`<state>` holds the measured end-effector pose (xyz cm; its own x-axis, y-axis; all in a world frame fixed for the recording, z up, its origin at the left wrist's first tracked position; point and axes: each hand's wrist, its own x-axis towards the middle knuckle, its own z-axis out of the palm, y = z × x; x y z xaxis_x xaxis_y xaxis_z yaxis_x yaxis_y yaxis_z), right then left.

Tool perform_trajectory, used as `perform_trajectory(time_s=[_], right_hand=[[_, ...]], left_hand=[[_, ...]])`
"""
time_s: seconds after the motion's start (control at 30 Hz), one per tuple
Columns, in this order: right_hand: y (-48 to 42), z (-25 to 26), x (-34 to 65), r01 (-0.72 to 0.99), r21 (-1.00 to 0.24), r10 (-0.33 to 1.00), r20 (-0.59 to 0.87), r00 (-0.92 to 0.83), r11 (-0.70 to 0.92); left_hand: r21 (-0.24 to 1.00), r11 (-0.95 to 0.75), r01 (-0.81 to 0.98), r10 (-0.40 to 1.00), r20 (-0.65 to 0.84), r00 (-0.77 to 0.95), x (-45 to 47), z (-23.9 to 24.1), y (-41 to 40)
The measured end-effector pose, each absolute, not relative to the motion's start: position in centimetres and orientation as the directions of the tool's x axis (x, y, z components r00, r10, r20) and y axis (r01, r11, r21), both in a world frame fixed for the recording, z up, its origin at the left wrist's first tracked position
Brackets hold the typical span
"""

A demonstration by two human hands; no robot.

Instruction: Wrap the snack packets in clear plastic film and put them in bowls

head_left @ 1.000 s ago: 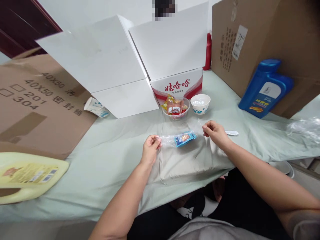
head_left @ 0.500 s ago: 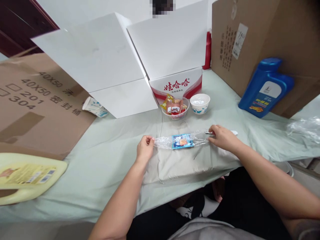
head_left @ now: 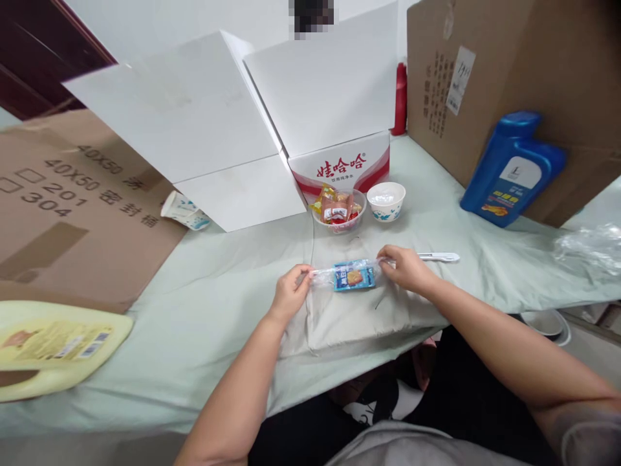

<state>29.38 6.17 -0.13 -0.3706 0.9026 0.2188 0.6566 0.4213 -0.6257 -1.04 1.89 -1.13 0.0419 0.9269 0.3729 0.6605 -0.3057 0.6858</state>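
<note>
A small blue snack packet with a biscuit picture lies on the cloth, with clear plastic wrap around it. My left hand pinches the wrap at its left end. On the opposite side my right hand grips the wrap's right end, close to the packet's edge. Just past the right fingers rests a white utility knife, partly covered by that hand. Behind the packet stand a clear bowl of wrapped snacks and a white paper bowl with blue print.
White boxes rise at the back. Cardboard boxes flank the table, the left one near a tipped paper cup. A blue bottle, crumpled plastic and a yellow jug stand or lie at the sides.
Both hands have drawn closer together, the right one moving left to the packet's edge. The wrap's ends are gathered shorter, and more of the utility knife shows.
</note>
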Motion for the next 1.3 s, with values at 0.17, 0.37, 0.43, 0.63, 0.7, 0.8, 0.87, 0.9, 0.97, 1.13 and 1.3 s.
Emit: perform_trajectory(time_s=[0.17, 0.37, 0.43, 0.63, 0.7, 0.8, 0.87, 0.9, 0.97, 1.13, 1.3], right_hand=[[6.4, 0.5, 30.7, 0.552, -0.809, 0.969, 0.085, -0.232, 0.203], [7.5, 0.0, 31.3, 0.752, -0.652, 0.992, 0.006, -0.123, 0.097], [7.6, 0.0, 31.5, 0.827, -0.544, 0.984, 0.168, -0.058, 0.142], [6.4, 0.8, 30.9, 0.696, -0.396, 0.742, 0.602, -0.297, 0.599], [6.0, 0.6, 30.0, 0.565, -0.379, 0.673, 0.526, -0.519, 0.733], [5.8, -0.5, 28.6, 0.547, -0.31, 0.628, 0.349, -0.696, 0.778], [6.0, -1.1, 28.1, 0.622, -0.247, 0.67, 0.273, -0.691, 0.743], [6.0, -1.2, 27.9, 0.653, -0.223, 0.69, 0.25, -0.679, 0.724], [6.0, -1.3, 27.9, 0.688, -0.193, 0.714, 0.24, -0.658, 0.699], [5.1, -0.4, 27.9, 0.632, -0.16, 0.639, 0.369, -0.674, 0.759], [4.3, 0.7, 27.7, 0.469, -0.077, 0.46, 0.379, -0.803, 0.88]], left_hand=[[0.866, -0.14, 0.481, 0.928, 0.284, -0.241, -1.1, -0.4, 1.9], [0.896, -0.047, 0.442, 0.839, 0.276, -0.469, -2.7, -1.1, 4.3], [0.902, -0.062, 0.427, 0.799, 0.301, -0.521, -3.1, -1.2, 4.7], [0.723, -0.292, 0.626, 0.754, 0.577, -0.314, -1.9, -0.4, 2.6], [0.565, -0.402, 0.72, 0.825, 0.566, 0.017, -0.7, -0.2, 1.6], [0.318, -0.491, 0.811, 0.845, 0.402, 0.353, 0.7, -0.3, 0.8], [0.201, -0.495, 0.845, 0.841, 0.356, 0.408, 1.2, -0.5, 0.7], [0.172, -0.499, 0.849, 0.833, 0.364, 0.416, 1.3, -0.5, 0.7], [0.164, -0.535, 0.829, 0.797, 0.424, 0.43, 1.3, -0.2, 0.5], [0.29, -0.725, 0.625, 0.669, 0.513, 0.538, 1.9, 1.8, -0.7], [0.385, -0.773, 0.505, 0.631, 0.376, 0.679, 2.3, 3.4, -2.4]])
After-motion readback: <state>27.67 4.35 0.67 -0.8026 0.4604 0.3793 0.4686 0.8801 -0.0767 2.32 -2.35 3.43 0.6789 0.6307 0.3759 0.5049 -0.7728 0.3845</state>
